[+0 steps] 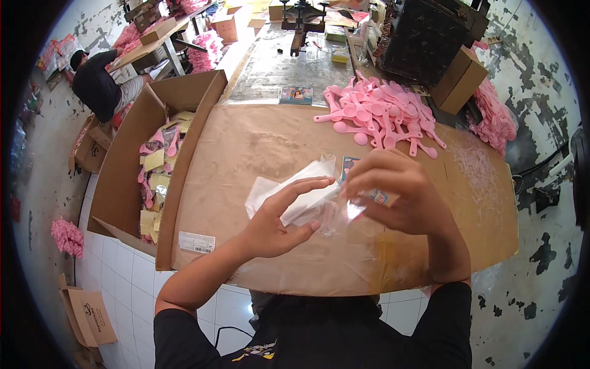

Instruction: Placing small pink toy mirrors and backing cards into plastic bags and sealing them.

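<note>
My left hand [279, 218] is over a stack of clear plastic bags [295, 195] on the brown cardboard tabletop. Its thumb and fingers are spread apart with nothing gripped between them. Just to the right, my right hand [399, 194] has its fingers curled, and a shiny clear plastic bag [354, 211] shows at its fingertips, slightly blurred. Small printed cards [349, 164] lie partly hidden behind and beneath that hand. Beyond it is a heap of pink plastic measuring spoons [384, 111].
On the left stands an open cardboard box [203, 117] holding packed pink spoons with yellowish cards. Thin clear plastic strips [478, 166] lie at the right. A dark machine [424, 43] and a small carton [458, 80] stand at the back right. Another person [98, 83] sits far left.
</note>
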The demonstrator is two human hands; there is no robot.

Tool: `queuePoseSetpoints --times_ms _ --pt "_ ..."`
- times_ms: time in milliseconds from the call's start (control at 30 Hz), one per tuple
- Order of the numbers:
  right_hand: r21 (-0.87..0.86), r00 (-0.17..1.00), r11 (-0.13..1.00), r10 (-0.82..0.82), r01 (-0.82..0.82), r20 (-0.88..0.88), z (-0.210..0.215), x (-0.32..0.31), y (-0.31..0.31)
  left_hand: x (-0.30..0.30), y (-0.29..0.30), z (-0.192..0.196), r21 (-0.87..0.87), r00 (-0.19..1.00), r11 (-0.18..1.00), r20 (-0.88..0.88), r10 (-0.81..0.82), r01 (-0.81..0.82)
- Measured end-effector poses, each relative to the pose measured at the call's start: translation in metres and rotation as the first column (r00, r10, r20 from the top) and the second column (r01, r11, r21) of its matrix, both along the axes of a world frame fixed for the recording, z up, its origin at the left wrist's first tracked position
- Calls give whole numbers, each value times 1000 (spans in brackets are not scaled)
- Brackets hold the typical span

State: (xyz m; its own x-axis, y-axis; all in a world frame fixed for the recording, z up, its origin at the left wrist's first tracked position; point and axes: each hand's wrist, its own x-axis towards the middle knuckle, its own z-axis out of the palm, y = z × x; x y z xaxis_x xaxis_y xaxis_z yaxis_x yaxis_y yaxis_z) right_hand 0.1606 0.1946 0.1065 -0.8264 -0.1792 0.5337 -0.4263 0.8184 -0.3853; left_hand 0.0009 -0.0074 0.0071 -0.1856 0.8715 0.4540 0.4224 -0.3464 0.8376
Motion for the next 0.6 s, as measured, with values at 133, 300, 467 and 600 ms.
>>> queuePoseSetpoints --times_ms 133,300,467,600 --pt "-247 987 958 -122 144 102 -8 -1 -3 8 3 4 -2 999 999 1 35 -35" --pt "-380 981 913 -85 147 175 -20 -7 -10 12 5 1 15 988 999 145 44 -47" --pt "-338 977 928 -92 153 190 -30 -13 -10 13 5 -2 -36 962 997 263 79 -72" --pt "-67 935 972 -233 223 -268 -36 -20 -14 14 4 0 -71 928 996 363 82 -60"
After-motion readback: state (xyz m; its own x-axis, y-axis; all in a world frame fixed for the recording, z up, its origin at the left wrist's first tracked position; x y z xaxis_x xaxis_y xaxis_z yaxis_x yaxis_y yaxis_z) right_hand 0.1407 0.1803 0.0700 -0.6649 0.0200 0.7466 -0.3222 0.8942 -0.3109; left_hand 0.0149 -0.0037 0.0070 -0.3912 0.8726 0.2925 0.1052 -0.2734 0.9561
